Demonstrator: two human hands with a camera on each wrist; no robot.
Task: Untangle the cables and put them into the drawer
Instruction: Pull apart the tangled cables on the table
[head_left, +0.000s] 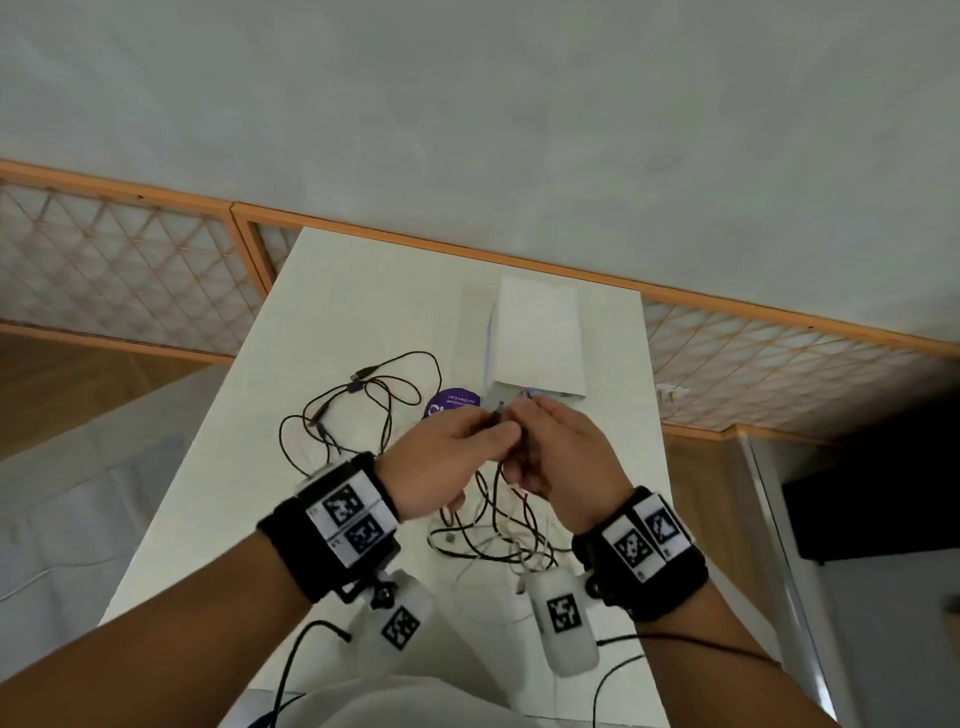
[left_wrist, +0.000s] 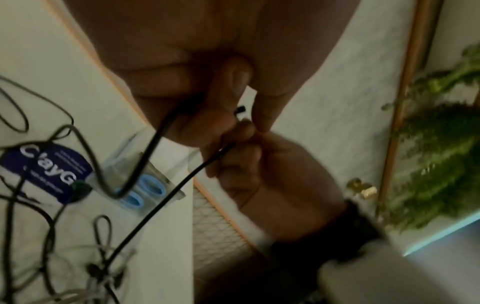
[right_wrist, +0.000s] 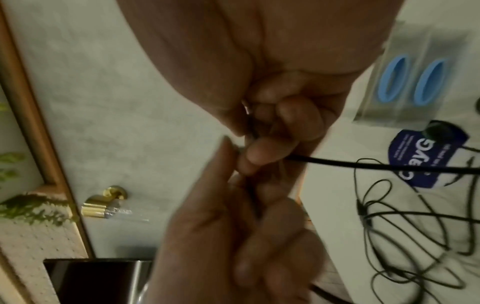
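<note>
Both hands meet above the white table (head_left: 332, 322). My left hand (head_left: 491, 431) and right hand (head_left: 522, 415) each pinch the same black cable (left_wrist: 166, 202) near its plug end, fingers curled round it. From the hands it hangs down to a tangle of black and white cables (head_left: 498, 530) on the table just below. Another loose bunch of black cables (head_left: 363, 395) lies to the left. A small white drawer unit (head_left: 537, 338) stands beyond the hands; its clear drawer fronts with blue handles (right_wrist: 415, 82) look closed.
A round purple label (head_left: 449, 408) lies on the table beside the drawer unit. The table's right edge (head_left: 654, 415) is close to the hands. Wooden lattice panels (head_left: 130, 270) run behind, a plant (left_wrist: 436, 156) stands to the right, and a dark box (head_left: 872, 514) sits on the floor.
</note>
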